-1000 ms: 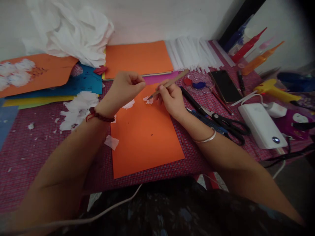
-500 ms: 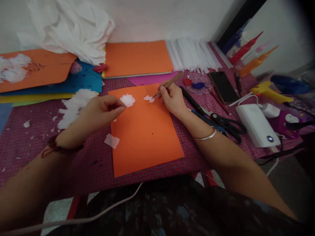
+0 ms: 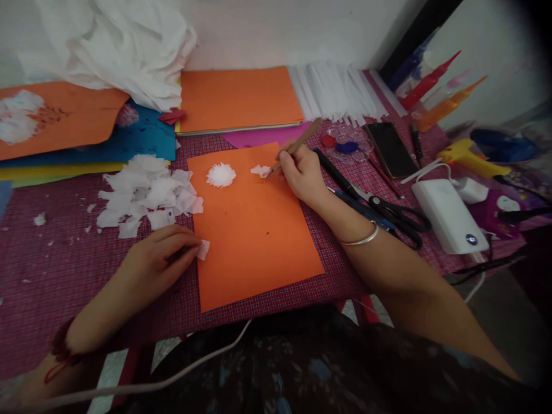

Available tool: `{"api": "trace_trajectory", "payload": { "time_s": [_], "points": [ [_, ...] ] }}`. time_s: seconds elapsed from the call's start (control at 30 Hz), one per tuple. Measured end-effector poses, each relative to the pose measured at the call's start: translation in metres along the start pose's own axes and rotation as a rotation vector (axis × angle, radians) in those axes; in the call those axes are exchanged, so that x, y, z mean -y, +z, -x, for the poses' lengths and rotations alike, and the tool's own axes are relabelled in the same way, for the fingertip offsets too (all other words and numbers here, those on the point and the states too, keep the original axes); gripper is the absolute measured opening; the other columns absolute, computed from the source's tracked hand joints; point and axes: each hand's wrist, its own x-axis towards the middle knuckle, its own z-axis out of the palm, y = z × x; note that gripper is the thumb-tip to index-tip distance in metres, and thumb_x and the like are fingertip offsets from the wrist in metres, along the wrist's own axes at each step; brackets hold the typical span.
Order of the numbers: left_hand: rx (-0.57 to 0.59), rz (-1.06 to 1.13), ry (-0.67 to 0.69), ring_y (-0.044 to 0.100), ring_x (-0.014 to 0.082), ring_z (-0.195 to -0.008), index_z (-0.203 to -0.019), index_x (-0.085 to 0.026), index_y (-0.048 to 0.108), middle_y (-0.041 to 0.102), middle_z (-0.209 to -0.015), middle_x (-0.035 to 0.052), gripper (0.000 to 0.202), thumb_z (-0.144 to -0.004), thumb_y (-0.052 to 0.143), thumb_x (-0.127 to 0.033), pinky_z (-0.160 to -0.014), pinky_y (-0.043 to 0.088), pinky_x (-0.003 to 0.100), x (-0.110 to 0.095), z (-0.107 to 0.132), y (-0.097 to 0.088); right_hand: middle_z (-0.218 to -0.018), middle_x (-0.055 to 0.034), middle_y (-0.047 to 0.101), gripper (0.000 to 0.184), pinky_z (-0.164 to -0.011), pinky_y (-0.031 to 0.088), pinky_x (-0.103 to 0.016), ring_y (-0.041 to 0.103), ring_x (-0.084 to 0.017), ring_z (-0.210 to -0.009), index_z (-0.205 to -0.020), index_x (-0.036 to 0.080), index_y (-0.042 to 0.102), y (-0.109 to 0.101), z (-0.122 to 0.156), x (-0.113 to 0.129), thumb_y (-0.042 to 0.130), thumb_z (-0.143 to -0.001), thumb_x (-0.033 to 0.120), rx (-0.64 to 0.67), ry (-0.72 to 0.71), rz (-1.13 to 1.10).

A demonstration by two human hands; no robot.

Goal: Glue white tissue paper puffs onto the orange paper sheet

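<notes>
The right hand (image 3: 302, 172) grip is clamped on the stick (image 3: 297, 144), its tip pinning a tissue scrap (image 3: 260, 170) just ahead; the left hand (image 3: 159, 259) grip pinches a tissue square (image 3: 202, 249). Too much pressure could tear it.

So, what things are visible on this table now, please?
orange sheet: 1, orange, centre of table
tuft: 1, white, on orange sheet
tissue square: 1, white, at sheet's left edge
tissue pile: 1, white, left of sheet
wooden stick: 1, tan, tip by a white scrap
scissors: 1, black, right of sheet
phone: 1, black, far right
power bank: 1, white, right
paper strips: many, white, far edge
left hand: 1, fingertips on tissue square
right hand: 1, grips wooden stick
</notes>
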Motion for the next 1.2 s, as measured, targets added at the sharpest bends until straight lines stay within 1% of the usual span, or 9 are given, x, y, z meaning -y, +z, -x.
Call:
{"api": "trace_trajectory", "payload": {
  "time_s": [0.23, 0.4, 0.53, 0.63, 0.8, 0.87, 0.97, 1.1, 1.2],
  "points": [
    [-0.053, -0.020, 0.016, 0.070, 0.0247, -0.094, -0.091, -0.028, 0.073, 0.073, -0.098, 0.0050, 0.018, -0.092, 0.056, -0.034, -0.089, 0.057, 0.040, 0.009, -0.004, 0.009, -0.074, -0.0027, 0.064, 0.040, -0.069, 0.055, -0.031, 0.069, -0.018, -0.076, -0.093, 0.022, 0.060, 0.005, -0.003, -0.005, 0.044, -0.101, 0.058, -0.026, 0.013, -0.039],
    [-0.034, -0.018, 0.010, 0.068, 0.0251, -0.098, -0.095, -0.029, 0.071, 0.070, -0.101, 0.0037, 0.014, -0.092, 0.057, -0.031, -0.092, 0.056, 0.041, 0.012, -0.003, 0.011, -0.076, -0.0037, 0.064, 0.042, -0.068, 0.055, -0.032, 0.069, -0.019, -0.075, -0.093, 0.022, 0.060, 0.003, -0.005, -0.008, 0.047, -0.099, 0.062, -0.053, 0.022, -0.019],
    [-0.027, 0.000, 0.018, 0.067, 0.0250, -0.098, -0.096, -0.032, 0.068, 0.069, -0.101, 0.0029, 0.012, -0.094, 0.056, -0.030, -0.091, 0.055, 0.043, 0.012, -0.003, 0.011, -0.073, -0.0019, 0.062, 0.044, -0.067, 0.055, -0.031, 0.067, -0.018, -0.071, -0.094, 0.023, 0.059, 0.002, -0.004, -0.006, 0.041, -0.101, 0.063, -0.107, 0.045, -0.027],
    [-0.038, 0.020, 0.008, 0.067, 0.0257, -0.097, -0.095, -0.032, 0.069, 0.069, -0.100, 0.0028, 0.012, -0.092, 0.057, -0.032, -0.090, 0.056, 0.044, 0.011, -0.003, 0.012, -0.074, -0.0016, 0.063, 0.044, -0.066, 0.054, -0.029, 0.067, -0.016, -0.071, -0.095, 0.023, 0.058, 0.003, 0.000, 0.001, 0.037, -0.103, 0.061, -0.110, 0.039, -0.041],
    [-0.046, 0.035, 0.003, 0.067, 0.0256, -0.098, -0.093, -0.031, 0.071, 0.070, -0.100, 0.0035, 0.014, -0.091, 0.057, -0.031, -0.091, 0.056, 0.042, 0.011, -0.004, 0.012, -0.083, -0.0035, 0.069, 0.035, -0.066, 0.051, -0.031, 0.065, -0.016, -0.070, -0.095, 0.023, 0.057, 0.006, 0.005, 0.011, 0.041, -0.103, 0.053, 0.056, -0.093, -0.007],
    [-0.051, 0.038, 0.003, 0.067, 0.0256, -0.098, -0.093, -0.032, 0.071, 0.070, -0.101, 0.0029, 0.014, -0.091, 0.058, -0.031, -0.092, 0.056, 0.043, 0.011, -0.004, 0.012, -0.083, -0.0036, 0.069, 0.032, -0.070, 0.051, -0.032, 0.066, -0.017, -0.071, -0.094, 0.023, 0.058, 0.006, 0.005, 0.013, 0.043, -0.103, 0.050, 0.083, -0.096, 0.051],
    [-0.055, 0.042, 0.001, 0.068, 0.0256, -0.096, -0.091, -0.033, 0.072, 0.070, -0.099, 0.0018, 0.013, -0.090, 0.059, -0.032, -0.091, 0.056, 0.043, 0.010, -0.003, 0.012, -0.077, -0.0026, 0.067, 0.031, -0.075, 0.052, -0.034, 0.066, -0.018, -0.072, -0.091, 0.023, 0.060, 0.002, 0.004, 0.015, 0.047, -0.102, 0.048, 0.044, -0.057, 0.109],
    [-0.054, 0.023, 0.007, 0.067, 0.0240, -0.096, -0.092, -0.028, 0.072, 0.071, -0.099, 0.0034, 0.015, -0.092, 0.057, -0.028, -0.090, 0.055, 0.039, 0.009, -0.003, 0.012, -0.075, -0.0033, 0.065, 0.030, -0.076, 0.053, -0.035, 0.067, -0.020, -0.074, -0.091, 0.022, 0.061, -0.003, 0.005, 0.017, 0.049, -0.101, 0.047, -0.030, -0.031, 0.106],
    [-0.057, 0.006, 0.037, 0.067, 0.0228, -0.097, -0.094, -0.025, 0.072, 0.070, -0.100, 0.0045, 0.015, -0.093, 0.057, -0.026, -0.090, 0.054, 0.036, 0.011, -0.002, 0.013, -0.076, -0.0036, 0.065, 0.030, -0.074, 0.052, -0.035, 0.067, -0.019, -0.073, -0.094, 0.022, 0.061, -0.002, 0.006, 0.019, 0.045, -0.103, 0.045, -0.057, -0.060, 0.080]
  ]
}}
